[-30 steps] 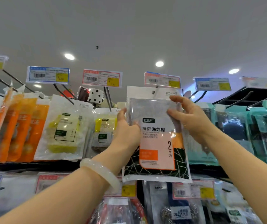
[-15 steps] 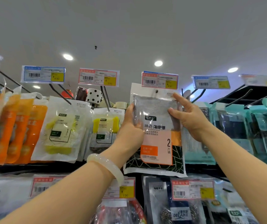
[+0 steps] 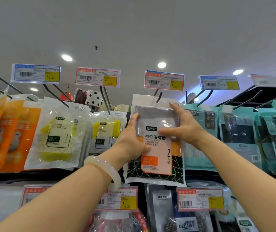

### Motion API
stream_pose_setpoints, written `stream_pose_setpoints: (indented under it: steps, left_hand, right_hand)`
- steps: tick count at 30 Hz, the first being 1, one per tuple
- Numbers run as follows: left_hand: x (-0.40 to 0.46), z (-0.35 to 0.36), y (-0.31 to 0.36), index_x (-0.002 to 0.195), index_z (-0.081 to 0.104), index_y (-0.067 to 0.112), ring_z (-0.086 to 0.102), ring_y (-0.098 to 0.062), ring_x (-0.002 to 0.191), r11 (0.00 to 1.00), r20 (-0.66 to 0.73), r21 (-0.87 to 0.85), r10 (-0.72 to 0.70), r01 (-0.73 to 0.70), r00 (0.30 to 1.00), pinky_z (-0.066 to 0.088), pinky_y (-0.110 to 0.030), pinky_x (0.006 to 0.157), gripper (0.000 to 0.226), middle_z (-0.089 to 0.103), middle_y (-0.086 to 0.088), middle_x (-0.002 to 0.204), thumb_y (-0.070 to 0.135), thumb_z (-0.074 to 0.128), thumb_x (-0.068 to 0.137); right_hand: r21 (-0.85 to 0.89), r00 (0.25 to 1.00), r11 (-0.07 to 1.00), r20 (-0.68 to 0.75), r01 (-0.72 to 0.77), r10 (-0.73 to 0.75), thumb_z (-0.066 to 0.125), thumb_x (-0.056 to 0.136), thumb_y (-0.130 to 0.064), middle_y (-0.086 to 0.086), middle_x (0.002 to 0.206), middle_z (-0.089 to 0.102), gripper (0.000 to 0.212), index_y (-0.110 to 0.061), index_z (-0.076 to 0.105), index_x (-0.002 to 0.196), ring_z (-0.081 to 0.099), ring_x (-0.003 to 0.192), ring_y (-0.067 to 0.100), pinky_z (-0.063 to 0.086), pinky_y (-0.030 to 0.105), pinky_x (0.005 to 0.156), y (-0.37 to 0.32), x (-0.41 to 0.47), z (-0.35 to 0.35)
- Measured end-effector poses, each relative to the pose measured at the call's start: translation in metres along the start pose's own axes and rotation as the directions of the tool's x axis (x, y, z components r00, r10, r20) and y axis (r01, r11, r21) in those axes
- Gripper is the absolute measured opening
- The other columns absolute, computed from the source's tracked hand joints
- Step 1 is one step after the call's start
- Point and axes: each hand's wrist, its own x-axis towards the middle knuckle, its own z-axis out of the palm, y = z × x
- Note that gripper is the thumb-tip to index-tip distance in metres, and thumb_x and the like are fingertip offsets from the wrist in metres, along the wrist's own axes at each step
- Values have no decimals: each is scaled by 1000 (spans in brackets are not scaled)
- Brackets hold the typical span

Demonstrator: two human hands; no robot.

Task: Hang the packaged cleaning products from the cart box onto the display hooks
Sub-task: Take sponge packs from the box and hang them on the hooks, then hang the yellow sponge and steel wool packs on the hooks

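Overhead, price tags [image 3: 164, 80] front rows of hooks. Both hands grip the sponge packet [image 3: 157, 141] by its side edges, left hand [image 3: 130, 139], right hand [image 3: 184, 128], its header at the display hook [image 3: 159, 97]. It looks light, floppy and slick; holding near the top would probably steady the hole.

Two hands – left hand [image 3: 130, 141], right hand [image 3: 184, 129] – on one sponge pack [image 3: 157, 148]. Two yellow sponge packs [image 3: 57, 134] hang left. One bracelet [image 3: 105, 169].

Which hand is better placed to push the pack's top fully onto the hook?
Right. The right hand has fingers at the sponge pack's top edge beside the hook; the left hand grips lower on the side.
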Motion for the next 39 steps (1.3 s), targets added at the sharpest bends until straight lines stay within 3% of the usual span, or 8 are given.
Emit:
stream_pose_setpoints:
  steps: [4,10,13,16,21,26,30,39]
  left_hand:
    - [9,3,-5,148,2,35,63,-28,105,989,-37,136,-46,51,998,55,-45,89,108,51,-8,128,-2,73,74]
    - [17,10,-9,145,-23,34,57,-30,113,912,34,394,-138,114,990,47,-46,98,117,50,-16,132,8,71,79]
    - [15,10,-5,149,-9,30,48,-33,125,889,50,433,-192,152,980,42,-48,104,114,43,-18,140,16,76,74]
    - [-1,18,8,148,10,29,11,-40,144,826,12,546,-176,141,984,19,-54,116,99,15,-21,155,28,76,74]
    - [-33,59,35,147,21,23,-2,-30,146,789,56,547,300,-281,952,8,-42,118,83,0,-14,158,29,69,80]
    - [-77,138,61,148,19,19,10,-32,145,747,310,351,476,-565,823,17,-41,117,86,12,-18,156,27,69,79]
    - [-127,225,68,149,18,17,14,-35,143,752,529,193,461,-630,713,22,-43,114,85,14,-18,156,30,68,81]
    - [-290,426,55,144,24,17,19,-36,140,784,907,-15,271,-620,322,35,-49,107,83,16,-15,153,40,69,78]
  right_hand:
    - [-164,997,984,-29,-72,68,81,66,-26,3,135,20,97,-33,23,144,35,113,21,45,44,102,2,7,13]
    - [-516,989,844,-80,-148,124,73,75,-37,14,138,20,88,-34,21,145,33,126,37,33,45,110,-5,11,19]
    - [-697,987,702,-63,-150,148,66,79,-44,16,139,21,73,-35,29,141,29,127,40,32,47,107,-15,3,13]
    - [-749,970,638,-28,-179,240,63,79,-50,14,140,21,61,-31,43,134,26,129,38,28,46,109,-22,-15,8]
    - [-733,970,651,-46,-195,239,67,78,-46,16,145,24,72,-21,38,139,26,133,35,29,42,109,-26,-62,-28]
    - [-862,951,464,-61,-204,304,67,79,-40,18,137,38,67,-12,42,134,29,132,31,29,42,108,-15,-143,-95]
    - [-905,836,298,-103,-304,540,69,75,-45,15,134,45,71,-12,43,133,41,124,35,37,45,103,17,-237,-147]
    - [-786,333,68,-179,-614,926,65,81,-43,12,146,32,77,-15,31,143,31,134,29,33,40,107,105,-494,-232]
